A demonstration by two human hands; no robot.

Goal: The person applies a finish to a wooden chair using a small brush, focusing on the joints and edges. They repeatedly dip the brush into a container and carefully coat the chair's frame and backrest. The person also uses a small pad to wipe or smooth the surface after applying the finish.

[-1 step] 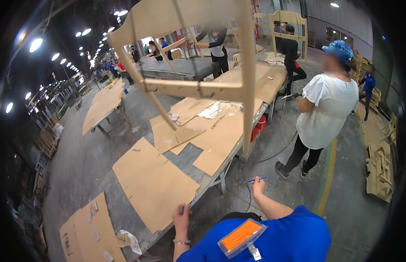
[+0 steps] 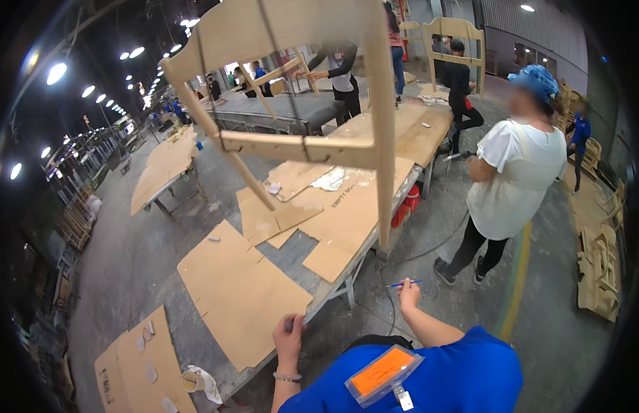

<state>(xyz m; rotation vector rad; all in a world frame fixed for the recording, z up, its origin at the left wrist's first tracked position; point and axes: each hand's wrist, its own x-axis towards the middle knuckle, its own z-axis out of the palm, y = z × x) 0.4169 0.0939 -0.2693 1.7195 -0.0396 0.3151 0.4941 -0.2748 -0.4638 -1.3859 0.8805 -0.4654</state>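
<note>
Blue, probably light and stiff, the stick point(image 2: 396, 284) right of lower centre sits pinched in the right hand point(image 2: 409, 297), best held mid-shaft; the left hand point(image 2: 286, 340) curls round a dark lump point(image 2: 289, 324).

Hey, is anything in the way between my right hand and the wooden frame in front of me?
Nothing visible is. Between your right hand, holding the blue tool, and the frame's right leg, only floor and a dark hose lying on it show.
</note>
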